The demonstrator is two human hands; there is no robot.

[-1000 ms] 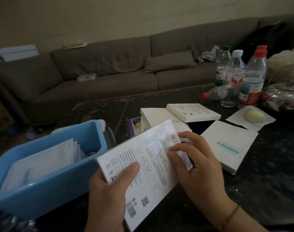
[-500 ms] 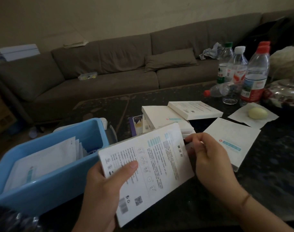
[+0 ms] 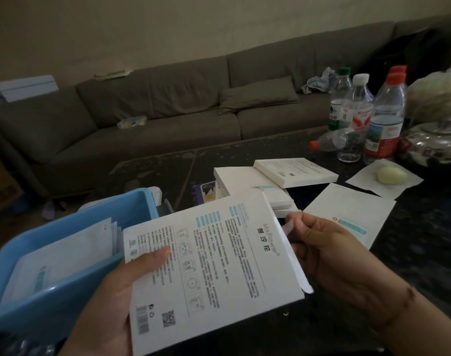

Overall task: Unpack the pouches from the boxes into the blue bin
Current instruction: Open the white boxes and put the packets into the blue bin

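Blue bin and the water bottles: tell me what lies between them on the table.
In the head view, between the blue bin and the water bottles lies a pile of white boxes, with a small purple-edged card at its near-left side.

Two bare hands reach up from the bottom edge, seen from above by the person's own head camera. The left hand (image 3: 108,299) rises from the lower left, palm turned toward the viewer, its thumb (image 3: 152,258) stretched flat across the printed face of a white box (image 3: 209,273) while the remaining fingers are hidden behind it, forming a firm grip on the box's left side. The right hand (image 3: 329,255) comes in from the lower right, forearm angled up toward the centre, back of the hand facing the viewer. Its fingers are curled, and thumb and forefinger pinch a small flap (image 3: 288,227) at the box's right edge. A thin bracelet circles the right wrist.
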